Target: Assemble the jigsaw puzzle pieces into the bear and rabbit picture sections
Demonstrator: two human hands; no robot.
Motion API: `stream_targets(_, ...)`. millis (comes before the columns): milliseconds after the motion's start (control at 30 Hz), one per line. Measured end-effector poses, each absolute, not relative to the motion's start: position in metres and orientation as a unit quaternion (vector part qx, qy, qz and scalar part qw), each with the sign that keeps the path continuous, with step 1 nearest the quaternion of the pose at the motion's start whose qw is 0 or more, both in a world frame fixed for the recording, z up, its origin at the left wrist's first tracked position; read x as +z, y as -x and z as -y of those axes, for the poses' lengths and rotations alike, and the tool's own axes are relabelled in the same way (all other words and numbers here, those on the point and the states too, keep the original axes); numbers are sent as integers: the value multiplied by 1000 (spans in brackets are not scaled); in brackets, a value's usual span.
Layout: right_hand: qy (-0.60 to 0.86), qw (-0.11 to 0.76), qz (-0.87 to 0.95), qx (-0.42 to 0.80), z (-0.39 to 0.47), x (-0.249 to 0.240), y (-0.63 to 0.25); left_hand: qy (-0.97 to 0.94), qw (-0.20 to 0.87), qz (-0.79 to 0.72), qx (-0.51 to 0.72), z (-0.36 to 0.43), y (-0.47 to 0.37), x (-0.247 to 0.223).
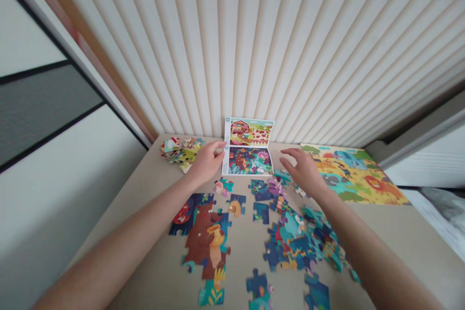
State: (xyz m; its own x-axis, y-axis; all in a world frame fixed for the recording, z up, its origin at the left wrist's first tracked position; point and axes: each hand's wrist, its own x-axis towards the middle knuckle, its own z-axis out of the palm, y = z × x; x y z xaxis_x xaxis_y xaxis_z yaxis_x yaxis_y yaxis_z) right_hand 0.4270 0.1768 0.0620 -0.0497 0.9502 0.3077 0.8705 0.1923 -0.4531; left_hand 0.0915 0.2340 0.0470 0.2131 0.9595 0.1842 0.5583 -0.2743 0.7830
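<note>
A folded picture card [248, 146] stands against the pleated wall, with a farm scene on its upper half and a dark forest scene below. My left hand [209, 161] is at the card's left edge, thumb and forefinger apart; whether the fingertips press on it I cannot tell. To the right of the card, my right hand [302, 167] is open with nothing in it. Between my forearms lies a joined bear section of jigsaw puzzle [205, 240]. Loose dark-blue puzzle pieces [260, 213] are spread around it, and a heap of puzzle pieces [300, 237] lies beside my right forearm.
A stack of brightly coloured puzzle pieces [178, 151] sits at the back left of the table [141, 256]. At the back right lies an assembled yellow animal puzzle [358, 174]. The pleated cream screen [247, 43] rises directly behind the table.
</note>
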Motion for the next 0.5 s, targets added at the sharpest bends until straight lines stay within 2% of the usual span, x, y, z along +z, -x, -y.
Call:
stream_targets(167,652,293,696,60,-74,73,-461,-804,256,-443,302,-164,-44,72)
stream_targets(233,670,297,678,57,-22,68,-473,-888,155,-366,232,-135,-13,71)
stream_targets(300,680,301,667,40,27,61,-482,-913,44,-352,200,-106,19,63)
stream_targets(400,658,313,684,-21,83,48,-485,-897,-25,-397,192,-61,57,40)
stream_targets(500,578,303,754,-72,109,40,-471,-861,-24,-460,217,-19,73,12)
